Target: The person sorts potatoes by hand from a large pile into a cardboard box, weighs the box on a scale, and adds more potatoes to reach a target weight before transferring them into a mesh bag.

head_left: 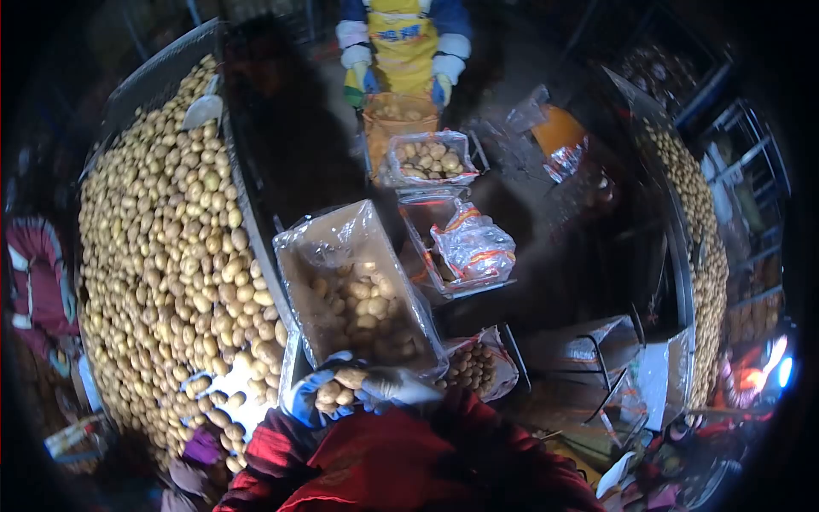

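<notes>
Blue gloves cover both my hands, which are close together at the near end of a plastic-lined box [294, 282]. My left hand [305, 398] is curled round the left side of several potatoes [334, 392]. Against their right side presses my right hand [386, 389], its fingers partly blurred. More potatoes [367, 300] lie in the box, heaped toward its middle and near end. To the left, a large sloping heap of loose potatoes [179, 230] fills a long bin, whose metal edge [252, 213] runs beside the box.
Ahead, a person in a yellow apron [401, 43] grips an orange mesh sack [401, 128]. Near it stand a lined crate of potatoes [431, 158] and a crate with crumpled plastic [473, 243]. A scoop [203, 111] rests on the heap. Another potato bin [695, 222] runs along the right.
</notes>
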Demonstrator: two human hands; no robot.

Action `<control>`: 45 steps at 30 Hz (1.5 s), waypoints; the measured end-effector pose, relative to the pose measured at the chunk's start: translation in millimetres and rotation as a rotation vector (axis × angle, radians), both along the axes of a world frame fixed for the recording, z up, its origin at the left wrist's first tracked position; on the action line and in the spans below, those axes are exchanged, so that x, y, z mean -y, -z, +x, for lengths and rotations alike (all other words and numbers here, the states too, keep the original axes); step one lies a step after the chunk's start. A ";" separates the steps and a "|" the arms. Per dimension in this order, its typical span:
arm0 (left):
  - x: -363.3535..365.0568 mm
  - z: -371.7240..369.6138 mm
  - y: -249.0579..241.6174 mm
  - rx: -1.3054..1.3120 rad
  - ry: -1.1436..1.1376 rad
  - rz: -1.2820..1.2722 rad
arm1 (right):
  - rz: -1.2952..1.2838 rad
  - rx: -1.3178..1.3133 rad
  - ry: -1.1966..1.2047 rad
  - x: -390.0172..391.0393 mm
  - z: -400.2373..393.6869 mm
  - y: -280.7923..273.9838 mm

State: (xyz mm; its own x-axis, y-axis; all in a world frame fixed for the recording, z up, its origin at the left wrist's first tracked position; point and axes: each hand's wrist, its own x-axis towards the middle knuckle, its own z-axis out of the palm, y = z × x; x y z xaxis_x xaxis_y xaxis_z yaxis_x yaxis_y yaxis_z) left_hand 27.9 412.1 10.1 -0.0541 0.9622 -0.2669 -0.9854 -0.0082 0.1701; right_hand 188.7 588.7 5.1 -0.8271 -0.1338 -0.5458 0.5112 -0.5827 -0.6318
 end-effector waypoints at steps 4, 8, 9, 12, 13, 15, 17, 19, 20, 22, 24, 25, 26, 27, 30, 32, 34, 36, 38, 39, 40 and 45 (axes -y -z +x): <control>-34.3 -3.4 -20.5 -0.045 0.136 -0.215 | -0.074 -0.050 0.268 6.1 10.8 8.9; -52.6 -21.7 18.0 0.010 0.185 -0.211 | 0.031 0.105 0.464 -20.4 32.8 -12.2; -65.0 -20.9 8.7 0.038 0.102 -0.168 | 0.120 0.118 0.494 -26.4 36.7 -21.9; -99.8 -40.3 -10.3 -0.054 0.162 -0.308 | 0.115 0.228 0.671 -33.9 65.8 -19.8; -108.2 -49.6 -6.8 -0.021 0.225 -0.287 | 0.163 0.279 0.746 -31.5 81.7 -2.0; -122.5 -55.4 2.1 0.096 0.229 -0.167 | 0.264 0.446 0.805 -38.6 113.1 4.2; -130.9 -60.4 31.7 0.357 0.320 -0.028 | 0.270 0.542 0.957 -37.6 153.3 23.0; -137.0 -52.0 10.6 0.249 0.240 -0.163 | 0.241 0.555 1.038 -37.8 180.2 29.7; -136.1 -52.3 24.4 0.287 0.260 -0.187 | 0.272 0.627 1.062 -35.6 187.4 40.2; -140.6 -43.3 29.3 0.225 0.273 -0.198 | 0.334 0.758 1.097 -32.9 196.8 75.2; -142.8 -35.9 24.7 0.212 0.297 -0.148 | 0.415 0.819 1.081 -38.4 193.4 95.2; -139.4 -34.0 33.8 0.265 0.304 -0.234 | 0.454 0.838 1.082 -36.0 194.4 105.0; -135.8 -28.4 28.3 0.259 0.270 -0.287 | 0.604 0.845 0.994 -34.8 194.2 111.9; -136.7 -22.9 18.6 0.248 0.238 -0.327 | 0.760 0.839 0.908 -41.5 194.7 125.6; -138.7 -5.1 5.1 0.092 0.260 -0.363 | 1.175 0.728 0.554 -73.3 205.6 159.7; -149.9 17.1 -5.2 0.138 0.197 -0.435 | 1.163 0.824 0.475 -83.8 211.2 173.0; -165.8 41.2 0.8 0.213 0.251 -0.313 | 0.903 0.741 0.640 -82.5 220.6 183.9; -174.6 84.6 25.5 0.117 0.211 -0.235 | 0.835 0.663 0.560 -83.2 236.2 188.1; -190.2 132.0 42.6 0.280 0.215 -0.140 | 0.540 0.584 0.581 -89.6 251.7 160.2; -200.8 159.3 34.9 0.310 0.213 -0.151 | 0.400 0.531 0.556 -97.4 264.1 129.8; -210.8 185.3 33.5 0.327 0.190 -0.151 | 0.340 0.455 0.537 -108.3 287.1 104.4; -221.9 281.4 14.1 0.379 -0.024 -0.196 | 0.044 0.405 0.720 -125.2 404.6 54.4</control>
State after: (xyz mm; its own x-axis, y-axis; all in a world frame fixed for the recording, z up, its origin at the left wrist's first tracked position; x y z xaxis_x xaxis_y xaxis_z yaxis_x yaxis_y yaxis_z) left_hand 309.3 634.0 -4.0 0.0613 0.8907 -0.4503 -0.9784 -0.0356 -0.2034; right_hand 593.4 713.9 -49.3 -0.4402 0.3823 -0.8125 0.2151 -0.8336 -0.5087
